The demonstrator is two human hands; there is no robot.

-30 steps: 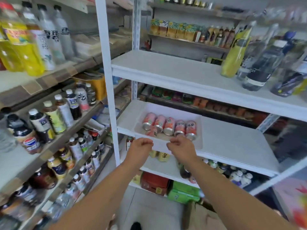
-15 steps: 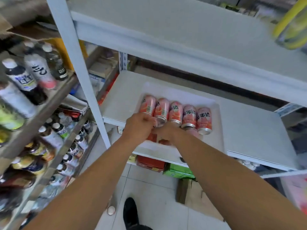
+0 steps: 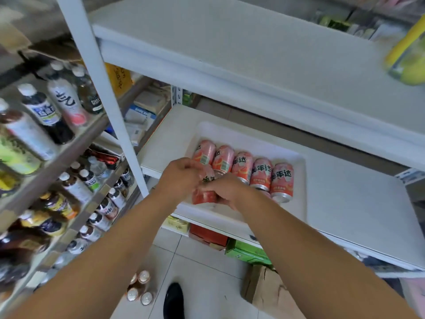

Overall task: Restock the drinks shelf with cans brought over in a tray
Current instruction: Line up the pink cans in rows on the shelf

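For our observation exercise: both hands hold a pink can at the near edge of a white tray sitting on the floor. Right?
Wrong place: the head view shows the white tray sitting on a shelf. The left hand and right hand do hold a pink can at its near edge.

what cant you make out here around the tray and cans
Head view only:
The front pink can: mostly covered by left hand and right hand; grip unclear.
The tray near row: count hidden behind right hand.
The yellow bottle: blurred, cut by right edge.

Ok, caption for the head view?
Left hand and right hand grip a pink can in the white tray on the shelf.
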